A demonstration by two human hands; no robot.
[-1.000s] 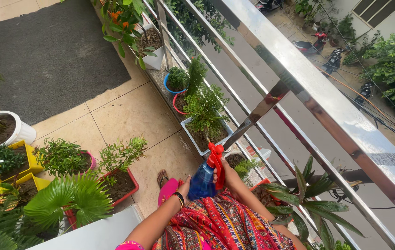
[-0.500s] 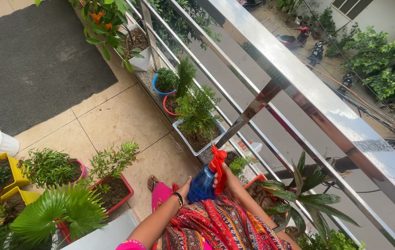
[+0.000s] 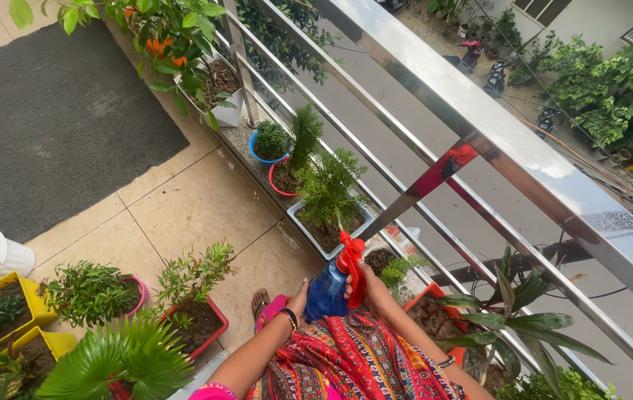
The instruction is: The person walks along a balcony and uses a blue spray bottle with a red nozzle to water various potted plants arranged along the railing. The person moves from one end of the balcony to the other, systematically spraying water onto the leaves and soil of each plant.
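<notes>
Single head view, steeply down, seemingly tilted, over balcony floor (image 3: 198,215).

One blue spray bottle (image 3: 329,292); one grey mat (image 3: 50,126); two hands; two yellow pots.

Both hands hold a translucent blue plastic spray bottle with a red trigger head (image 3: 335,285) at six o'clock: the left hand (image 3: 299,298) supports its body and the right hand (image 3: 367,285) grips the trigger. Just beyond, toward twelve o'clock, a feathery green plant stands in a square white pot (image 3: 329,226) beside the steel balcony railing (image 3: 479,122). A dark grey floor mat (image 3: 50,126) lies at ten o'clock.
</notes>
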